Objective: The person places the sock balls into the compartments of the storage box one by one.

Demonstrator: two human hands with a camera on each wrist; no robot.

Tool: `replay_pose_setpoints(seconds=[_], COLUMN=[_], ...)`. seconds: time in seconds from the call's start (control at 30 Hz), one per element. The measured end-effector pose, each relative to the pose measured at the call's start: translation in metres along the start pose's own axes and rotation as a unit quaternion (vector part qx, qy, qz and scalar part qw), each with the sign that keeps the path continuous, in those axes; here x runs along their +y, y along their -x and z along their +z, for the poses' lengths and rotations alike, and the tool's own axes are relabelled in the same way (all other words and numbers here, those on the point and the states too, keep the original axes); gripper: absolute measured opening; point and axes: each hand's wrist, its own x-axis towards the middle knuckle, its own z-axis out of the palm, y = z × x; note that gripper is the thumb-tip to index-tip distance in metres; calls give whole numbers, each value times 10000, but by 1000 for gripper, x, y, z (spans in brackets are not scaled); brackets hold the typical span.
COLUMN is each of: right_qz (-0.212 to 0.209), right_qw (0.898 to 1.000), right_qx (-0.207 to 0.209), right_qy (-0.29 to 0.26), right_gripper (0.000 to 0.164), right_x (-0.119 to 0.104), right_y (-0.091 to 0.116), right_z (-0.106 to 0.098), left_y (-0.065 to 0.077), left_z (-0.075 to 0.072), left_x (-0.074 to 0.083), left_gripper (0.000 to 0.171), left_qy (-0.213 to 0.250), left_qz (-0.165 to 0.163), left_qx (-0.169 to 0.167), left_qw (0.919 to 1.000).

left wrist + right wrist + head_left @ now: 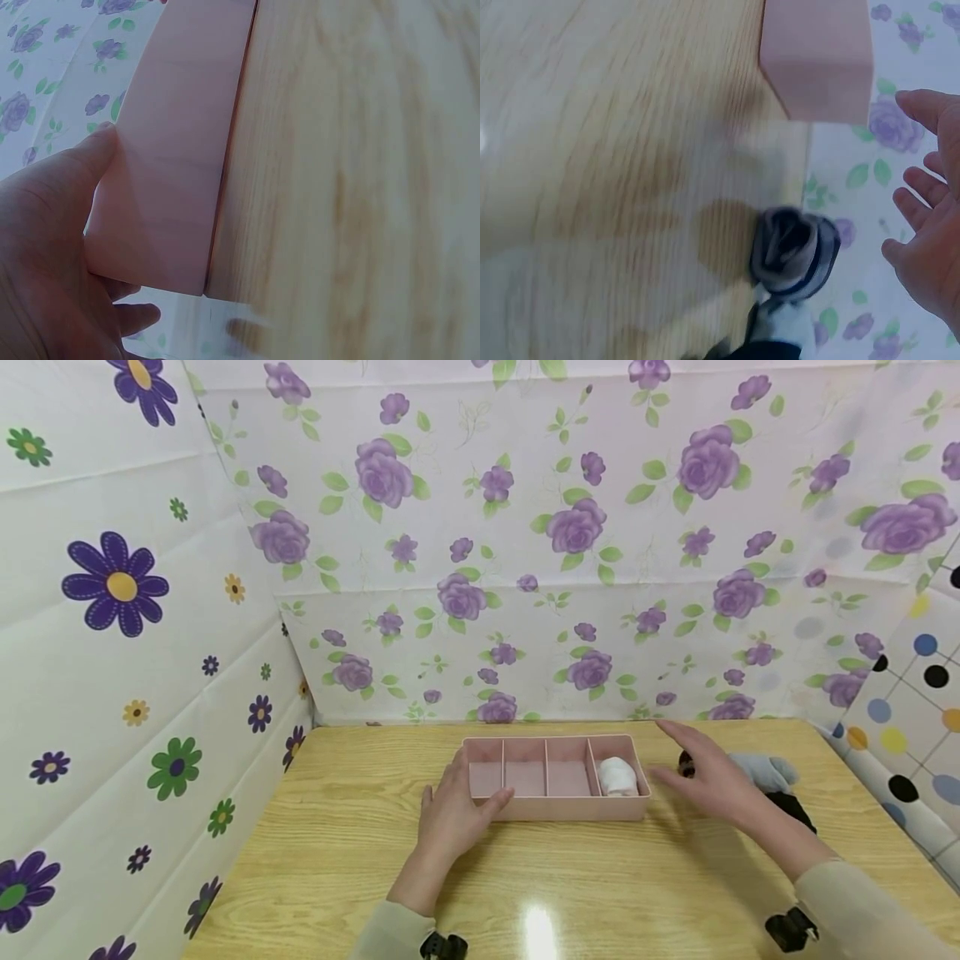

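A pink box (570, 810) with several compartments in a row stands on the wooden table. In its rightmost compartment sits a white rolled cloth bundle (618, 775), perhaps a sock. My left hand (453, 814) holds the box's left end, thumb over the front rim and fingers round the side; in the left wrist view, the thumb touches the rim of the box (176, 150). My right hand (708, 781) hovers off the box's right end with fingers spread, holding nothing. Beneath and beyond it lie a grey-blue cloth bundle (765, 770), a black one (791, 810) and a dark striped roll (787, 251).
Purple-flowered cloth (480, 527) rises behind the table's far edge. Daisy-patterned cloth (172, 693) hangs at the left and dotted cloth (911, 718) at the right. Bare wooden tabletop (345, 827) shows left of the box and in front of it.
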Motion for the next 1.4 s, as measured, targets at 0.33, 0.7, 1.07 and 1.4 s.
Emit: replay_pose_setpoints(seconds=[0.33,0.7,1.07,1.4], right_qz=[225,139,235,357], right_qw=[9996,9988,9966,9946], right_qx=[-34,-85,-514,-574], right_qy=[141,458,597,787], right_gripper=[93,95,104,104], right_x=[17,42,64,73], right_y=[8,16,23,18], right_z=[-12,-14,-13,-11], left_y=[0,3,3,-1], left_z=[0,0,0,0], left_x=[0,-3,-3,-4], left_gripper=[115,114,115,115], left_qy=[8,-7,1,-30], left_qz=[-44,-3,-24,34], left_qx=[-26,-22,-47,-14], left_qw=[10000,10000,10000,10000])
